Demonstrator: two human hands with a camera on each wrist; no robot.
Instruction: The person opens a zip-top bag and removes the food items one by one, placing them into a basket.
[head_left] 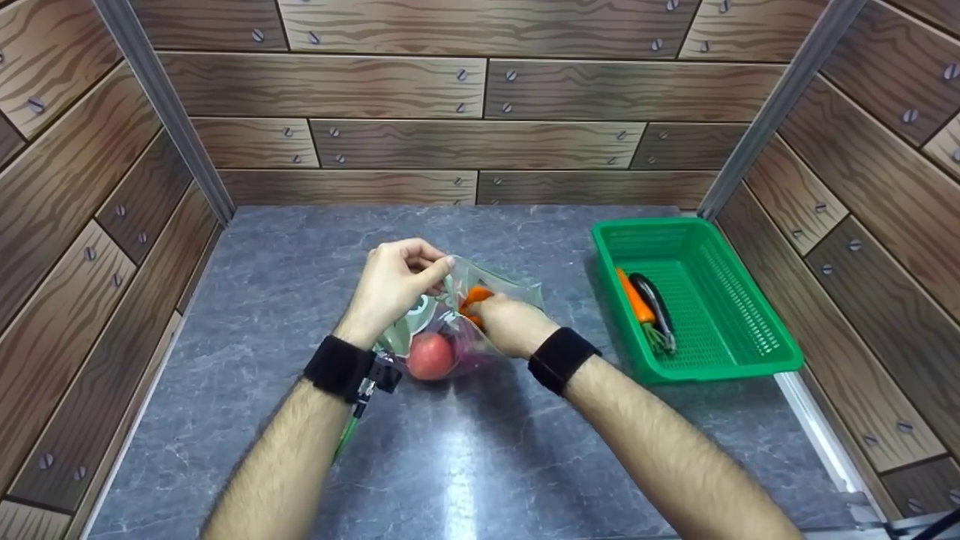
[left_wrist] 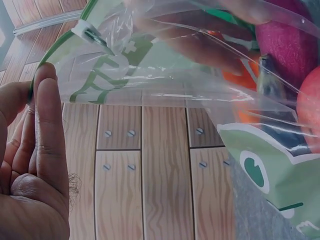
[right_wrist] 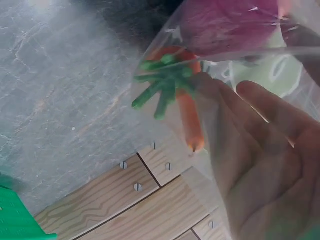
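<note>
A clear zip bag (left_wrist: 165, 92) with a green and white print stands over the table, its mouth spread. My left hand (head_left: 397, 289) pinches the edge of its mouth between thumb and fingers. Inside the bag is my right hand (head_left: 517, 322), its fingers loosely extended beside a carrot (right_wrist: 190, 120) with a green top. A red round fruit (head_left: 431, 356) lies low in the bag. Near it are a purple-pink oblong item (left_wrist: 285, 40) and a dark, eggplant-like vegetable (left_wrist: 272, 95), both seen through the plastic.
A green plastic basket (head_left: 660, 373) stands on the right of the grey marbled table (head_left: 300, 465). Another carrot (head_left: 634, 296) and a dark eggplant (head_left: 654, 304) lie along its left side. Wood-patterned walls (head_left: 397, 90) enclose the table at the back and sides.
</note>
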